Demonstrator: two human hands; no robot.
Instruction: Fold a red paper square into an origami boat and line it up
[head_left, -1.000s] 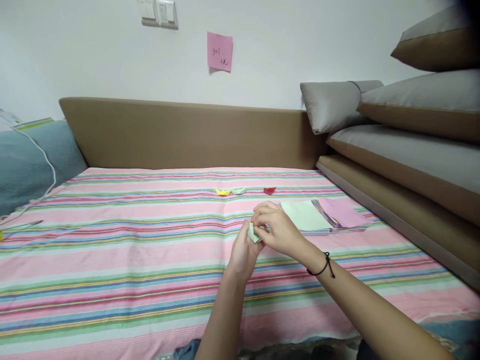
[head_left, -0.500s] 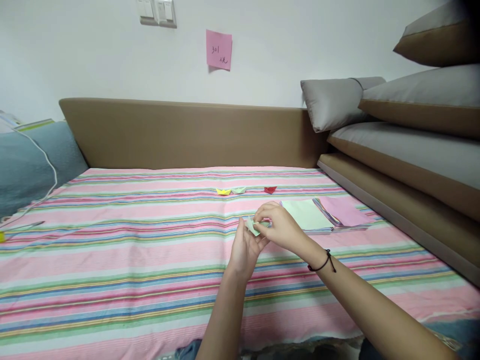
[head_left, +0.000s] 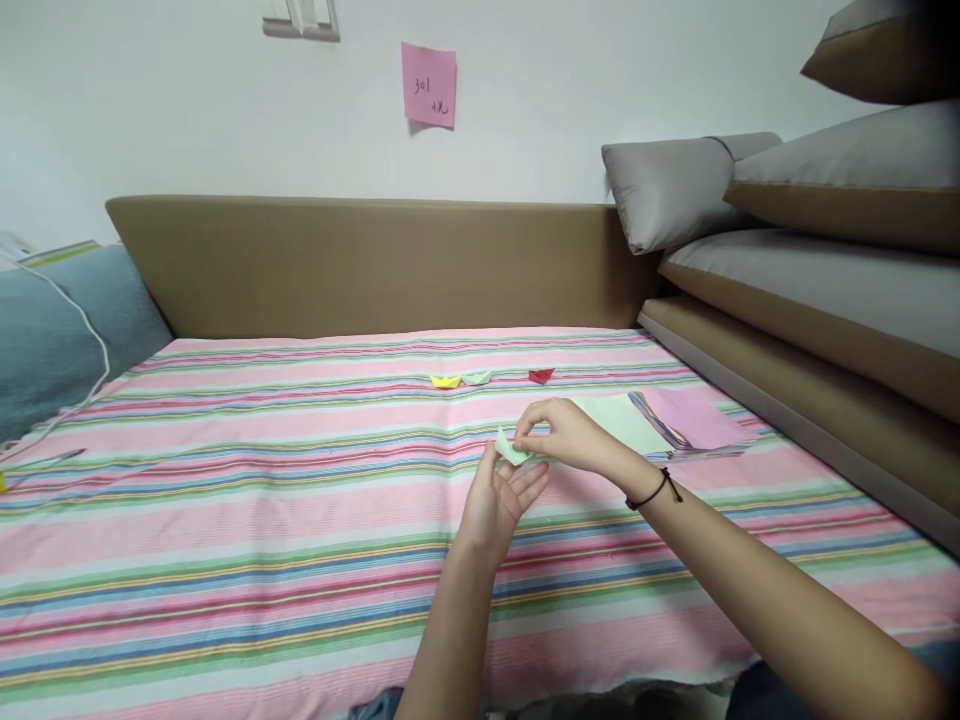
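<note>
Mint-green paper boat, small and sharp-cornered, is up between the person's two hands, raised over the striped bedsheet a little right of its middle. From where I stand, the right hand has thumb and forefinger closed on the boat's right part, the wrist carrying a black cord bracelet. Below and to the left, the left hand is turned palm up, thumb against the boat's left side and the other fingers loosely spread beneath; whether it pinches the paper too, I cannot tell.

Toward the bedsheet's far edge sit three more boats: a yellow paper boat, a pale green paper boat just beside it, and a red paper boat standing apart to the right. Nearer the right edge, partly behind the right forearm, lies a stack of green paper, with a stack of pink paper alongside. Stacked cushions rise along that edge, and a brown padded panel runs behind the far one.
</note>
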